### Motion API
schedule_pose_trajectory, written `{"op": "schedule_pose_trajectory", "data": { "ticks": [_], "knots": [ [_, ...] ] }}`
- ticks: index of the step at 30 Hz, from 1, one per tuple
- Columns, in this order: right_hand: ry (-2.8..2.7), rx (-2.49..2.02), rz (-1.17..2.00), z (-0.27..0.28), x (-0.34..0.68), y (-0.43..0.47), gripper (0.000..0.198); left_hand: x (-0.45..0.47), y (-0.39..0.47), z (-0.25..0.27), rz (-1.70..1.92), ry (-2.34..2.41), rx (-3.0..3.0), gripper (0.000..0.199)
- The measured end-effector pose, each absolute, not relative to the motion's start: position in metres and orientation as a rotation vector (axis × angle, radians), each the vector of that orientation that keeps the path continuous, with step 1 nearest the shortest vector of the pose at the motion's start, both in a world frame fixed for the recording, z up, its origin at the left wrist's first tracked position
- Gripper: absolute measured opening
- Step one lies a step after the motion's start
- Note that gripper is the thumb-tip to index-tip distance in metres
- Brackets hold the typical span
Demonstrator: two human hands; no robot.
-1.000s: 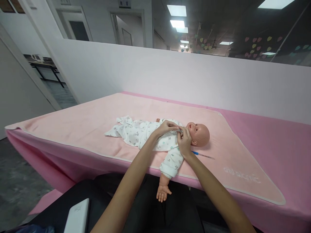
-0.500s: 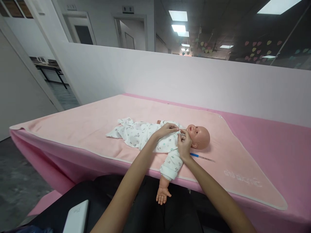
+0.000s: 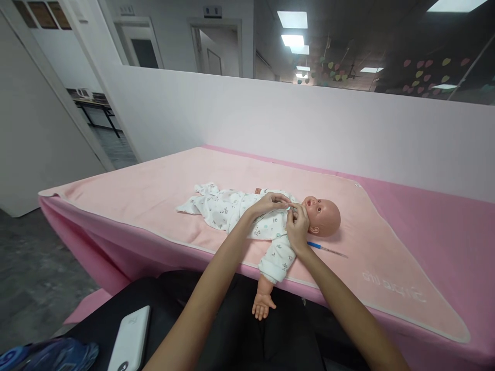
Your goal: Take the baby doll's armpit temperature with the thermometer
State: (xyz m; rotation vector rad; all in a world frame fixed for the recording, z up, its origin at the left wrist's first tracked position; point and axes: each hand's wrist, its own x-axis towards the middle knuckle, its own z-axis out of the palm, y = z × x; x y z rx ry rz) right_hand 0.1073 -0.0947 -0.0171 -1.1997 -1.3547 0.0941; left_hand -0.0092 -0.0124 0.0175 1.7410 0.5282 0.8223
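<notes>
A baby doll (image 3: 327, 216) lies on its back on a pink blanket, head to the right. It wears a white printed romper (image 3: 220, 208) whose legs lie flat to the left. My left hand (image 3: 270, 202) and my right hand (image 3: 297, 222) meet at the romper's neckline, just below the doll's chin. Both hands have their fingers pinched together on the collar cloth, with a small pale spot between the fingertips that I cannot make out. One doll arm (image 3: 265, 296) hangs over the table's near edge, its sleeve rolled up at the cuff.
On the pink blanket (image 3: 154, 190), a thin tool with a blue handle (image 3: 315, 245) lies beside the doll's head. A white power bank (image 3: 129, 337) rests on my lap's left side, near a blue packet (image 3: 54, 355). Behind the table stands a white half wall (image 3: 270, 113) with glass above.
The whole view has shifted slightly, so everything appears a little further right. My fingers have moved slightly at the collar, and both hands stay there.
</notes>
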Motion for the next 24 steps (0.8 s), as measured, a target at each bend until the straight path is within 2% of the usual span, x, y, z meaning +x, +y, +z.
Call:
{"op": "schedule_pose_trajectory", "data": {
  "ticks": [9, 14, 17, 19, 24],
  "knots": [
    [-1.395, -1.185, 0.013, -0.015, 0.110, -0.092, 0.023, -0.013, -0.023, 0.015, 0.960, 0.605, 1.853, 0.030],
    [-1.427, -1.100, -0.122, -0.022, 0.110, -0.093, 0.023, -0.030, -0.048, 0.003, 1.170, 0.852, 2.105, 0.051],
    [-1.633, -1.105, -0.222, -0.025, 0.108, -0.095, 0.024, -0.049, -0.067, -0.012, 1.323, 1.061, 2.293, 0.042],
    [-1.792, -1.175, -0.312, -0.024, 0.105, -0.096, 0.023, -0.063, -0.076, -0.019, 1.316, 1.153, 2.432, 0.031],
    [-1.943, -1.368, -0.452, -0.010, 0.100, -0.086, 0.024, -0.084, -0.081, -0.026, 1.362, 1.295, 2.595, 0.020]
  ]
}}
